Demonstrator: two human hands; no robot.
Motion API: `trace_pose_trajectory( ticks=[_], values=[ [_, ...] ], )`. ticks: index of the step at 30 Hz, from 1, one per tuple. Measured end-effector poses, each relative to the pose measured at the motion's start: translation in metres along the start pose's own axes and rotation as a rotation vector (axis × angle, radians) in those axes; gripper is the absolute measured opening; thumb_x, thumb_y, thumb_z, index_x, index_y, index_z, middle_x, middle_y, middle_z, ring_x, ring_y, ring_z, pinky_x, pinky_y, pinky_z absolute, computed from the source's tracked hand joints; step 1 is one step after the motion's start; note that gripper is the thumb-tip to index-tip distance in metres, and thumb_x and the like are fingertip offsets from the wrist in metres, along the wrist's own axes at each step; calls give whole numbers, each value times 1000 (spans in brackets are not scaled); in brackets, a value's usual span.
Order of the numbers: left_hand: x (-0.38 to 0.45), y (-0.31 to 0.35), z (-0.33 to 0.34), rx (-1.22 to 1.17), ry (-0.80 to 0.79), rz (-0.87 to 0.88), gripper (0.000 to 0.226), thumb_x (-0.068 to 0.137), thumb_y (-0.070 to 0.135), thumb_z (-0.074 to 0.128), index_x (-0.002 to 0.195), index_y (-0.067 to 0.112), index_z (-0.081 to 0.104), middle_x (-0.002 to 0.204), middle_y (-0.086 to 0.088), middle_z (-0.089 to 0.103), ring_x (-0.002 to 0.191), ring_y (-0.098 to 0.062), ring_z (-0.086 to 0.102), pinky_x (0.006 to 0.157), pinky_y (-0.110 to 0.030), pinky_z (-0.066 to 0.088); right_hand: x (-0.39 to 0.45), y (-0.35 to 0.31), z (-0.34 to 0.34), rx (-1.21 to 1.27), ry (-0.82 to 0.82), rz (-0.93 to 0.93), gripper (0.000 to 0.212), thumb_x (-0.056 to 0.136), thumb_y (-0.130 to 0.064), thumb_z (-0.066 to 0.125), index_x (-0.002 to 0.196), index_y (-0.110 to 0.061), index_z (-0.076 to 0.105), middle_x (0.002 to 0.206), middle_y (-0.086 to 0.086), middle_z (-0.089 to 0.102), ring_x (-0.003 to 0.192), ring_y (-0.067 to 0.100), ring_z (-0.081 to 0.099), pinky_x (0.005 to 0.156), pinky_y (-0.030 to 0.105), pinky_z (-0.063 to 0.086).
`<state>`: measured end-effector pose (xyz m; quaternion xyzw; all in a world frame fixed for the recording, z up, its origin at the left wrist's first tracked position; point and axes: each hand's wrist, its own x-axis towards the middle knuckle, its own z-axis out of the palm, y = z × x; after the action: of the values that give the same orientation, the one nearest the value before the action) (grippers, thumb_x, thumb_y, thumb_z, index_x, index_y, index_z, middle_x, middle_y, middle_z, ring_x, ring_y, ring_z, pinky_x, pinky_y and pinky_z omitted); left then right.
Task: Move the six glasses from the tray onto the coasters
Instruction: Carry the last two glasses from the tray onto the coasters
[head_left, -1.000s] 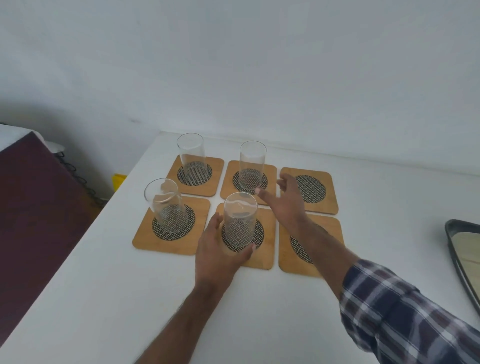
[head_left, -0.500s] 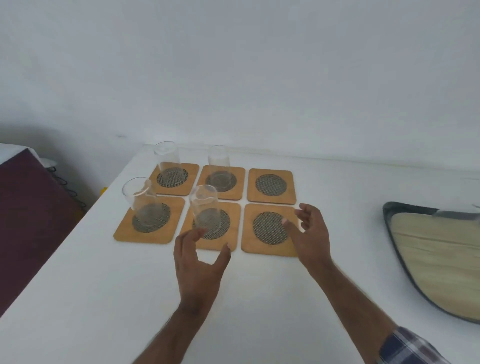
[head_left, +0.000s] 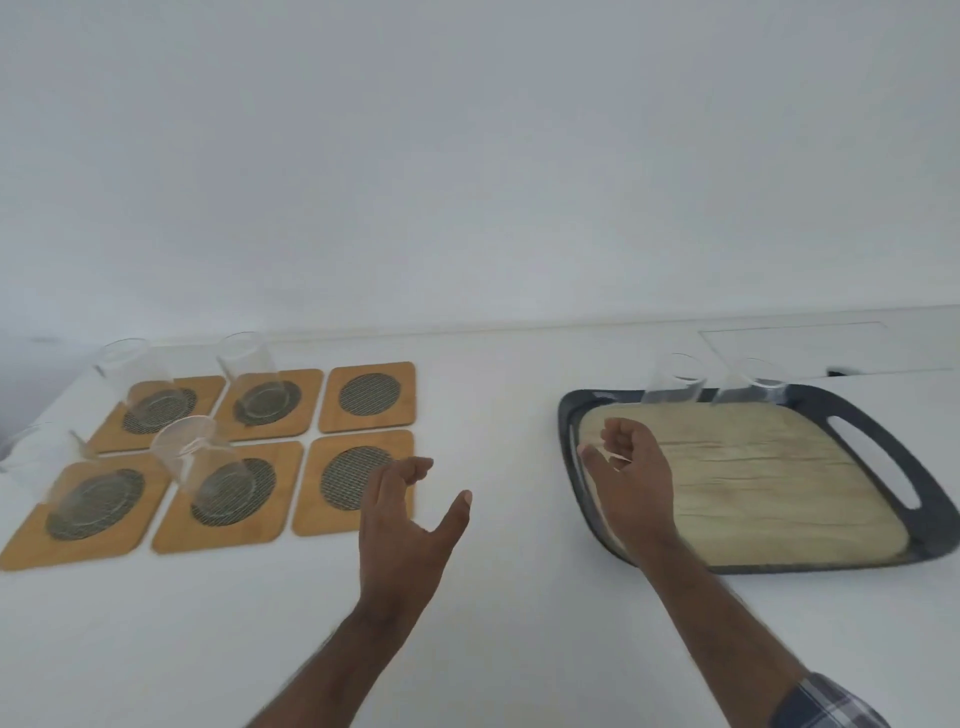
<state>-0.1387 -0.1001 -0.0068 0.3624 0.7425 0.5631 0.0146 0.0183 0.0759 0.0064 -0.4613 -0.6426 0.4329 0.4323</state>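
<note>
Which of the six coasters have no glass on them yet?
The two in the right-hand column: the far right coaster and the near right coaster. Their mesh centres are bare, while the other four each carry a glass.

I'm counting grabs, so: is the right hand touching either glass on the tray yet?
Apart. The head view shows the right hand open over the tray, with bare tray surface between its fingertips and both glasses at the far edge.
</note>
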Motion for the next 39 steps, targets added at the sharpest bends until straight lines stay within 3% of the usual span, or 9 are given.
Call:
trace_pose_trajectory(
  ticks=[4, 9, 15, 19, 25, 29, 34, 39],
  values=[
    [1, 22, 47, -35, -60, 16, 43, 73, 46, 77, 107, 46, 50, 112, 29, 55, 112, 1, 54, 91, -20, 43, 23, 15, -50, 23, 56, 3, 30, 83, -17, 75, 107, -24, 60, 104, -9, 64, 99, 13, 61, 81, 25, 49],
    [0, 46, 103, -57, -131, -9, 47, 75, 38, 82, 106, 50, 49, 113, 28, 57, 113, 5, 53, 90, -13, 41, 52, 33, -104, -19, 129, 2, 33, 82, -17, 75, 111, -21, 60, 107, -4, 64, 98, 15, 60, 81, 28, 50],
    [1, 69, 152, -76, -197, -53, 48, 76, 36, 83, 113, 38, 54, 114, 26, 57, 111, 11, 52, 88, -6, 40, 90, 52, -147, -123, 187, 10, 45, 79, -20, 77, 118, -17, 56, 111, 0, 59, 98, 18, 57, 81, 28, 44],
    [8, 78, 169, -95, -206, -99, 49, 75, 34, 84, 117, 30, 58, 115, 23, 59, 111, 13, 51, 89, -12, 44, 118, 62, -160, -142, 177, 70, 63, 76, -23, 80, 129, -13, 48, 122, 3, 53, 108, 20, 53, 87, 31, 43],
    [20, 88, 187, -113, -211, -109, 50, 75, 32, 84, 116, 35, 56, 115, 22, 60, 111, 9, 55, 94, -16, 44, 160, 76, -161, -158, 128, 161, 92, 71, -28, 85, 144, -11, 33, 144, 7, 42, 132, 25, 42, 107, 41, 38],
    [30, 86, 198, -104, -230, -109, 52, 74, 32, 85, 117, 35, 55, 118, 23, 61, 115, 3, 56, 95, -19, 44, 178, 85, -157, -128, 110, 172, 101, 69, -29, 87, 149, -13, 28, 151, 8, 38, 138, 25, 38, 111, 39, 34],
    [40, 82, 215, -80, -258, -115, 55, 73, 33, 86, 117, 38, 54, 117, 23, 61, 110, 13, 53, 85, -2, 41, 187, 96, -147, -43, 75, 158, 92, 67, -24, 88, 143, -16, 35, 138, 2, 48, 129, 16, 45, 100, 28, 35],
    [50, 80, 234, -66, -320, -100, 59, 71, 32, 86, 120, 34, 54, 123, 17, 60, 115, -2, 57, 98, -24, 48, 188, 100, -137, -21, 72, 127, 66, 68, -19, 88, 125, -19, 53, 116, -6, 58, 119, 16, 54, 94, 28, 42]
  ],
)
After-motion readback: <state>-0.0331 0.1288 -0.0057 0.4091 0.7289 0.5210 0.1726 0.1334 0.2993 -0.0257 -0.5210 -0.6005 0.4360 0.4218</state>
